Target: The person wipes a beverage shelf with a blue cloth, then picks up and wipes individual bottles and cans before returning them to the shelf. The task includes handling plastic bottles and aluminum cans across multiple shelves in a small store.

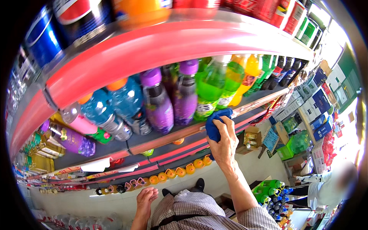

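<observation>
My right hand (pixel 222 141) grips a blue cloth (pixel 216 122) and presses it against the red front edge of a shelf (pixel 172 138), just below green soda bottles (pixel 211 86). To the left of the cloth, bottles with purple caps (pixel 158 100) and blue drink bottles with orange caps (pixel 126 99) stand on the same shelf. My left hand (pixel 146 197) hangs low in front of my body, fingers loosely bent, with nothing seen in it.
A wide red shelf edge (pixel 172 43) runs above, with cans and bottles on top. Orange-capped jugs (pixel 171 173) line the floor. At right are cartons (pixel 314 103), green bottles (pixel 266 189) on the floor and another person (pixel 325 187).
</observation>
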Demonstrator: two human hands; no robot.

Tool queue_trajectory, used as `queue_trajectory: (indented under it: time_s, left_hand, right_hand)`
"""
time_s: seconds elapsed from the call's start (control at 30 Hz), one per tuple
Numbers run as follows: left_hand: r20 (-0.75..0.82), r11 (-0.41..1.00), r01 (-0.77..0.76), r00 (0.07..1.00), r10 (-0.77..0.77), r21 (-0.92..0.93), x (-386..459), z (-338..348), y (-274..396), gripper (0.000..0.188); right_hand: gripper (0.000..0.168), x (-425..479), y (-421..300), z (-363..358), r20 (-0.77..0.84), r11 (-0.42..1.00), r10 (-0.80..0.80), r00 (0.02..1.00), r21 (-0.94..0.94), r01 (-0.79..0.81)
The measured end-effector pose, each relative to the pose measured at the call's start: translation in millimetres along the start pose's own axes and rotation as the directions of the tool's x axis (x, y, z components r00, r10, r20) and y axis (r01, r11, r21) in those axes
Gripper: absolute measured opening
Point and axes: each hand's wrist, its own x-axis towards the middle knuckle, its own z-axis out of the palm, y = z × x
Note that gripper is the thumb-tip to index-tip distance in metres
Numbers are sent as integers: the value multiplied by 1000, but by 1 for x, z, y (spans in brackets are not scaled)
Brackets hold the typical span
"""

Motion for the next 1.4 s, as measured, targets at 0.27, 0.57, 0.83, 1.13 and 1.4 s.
queue_trajectory:
  time_s: [0.27,0.57,0.83,1.13,1.4]
  left_hand:
    - [9,1000,19,1000,-19,1,-4,-46,9,23]
    - [-5,999,5,1000,-6,-32,-9,-78,9,27]
    - [-24,994,-29,999,27,-107,-12,-83,11,21]
    - [-78,988,-11,997,-1,-157,-12,-97,6,20]
    - [-89,990,-13,996,1,-142,-18,-104,12,21]
  right_hand:
    - [58,-40,-54,31,101,999,-41,994,14,40]
    - [60,-51,-124,66,127,959,-236,963,192,209]
    - [61,-45,-159,66,241,954,-263,934,208,215]
    - [62,-42,-239,101,355,807,-561,748,437,397]
    - [52,-35,-251,132,394,766,-642,658,276,581]
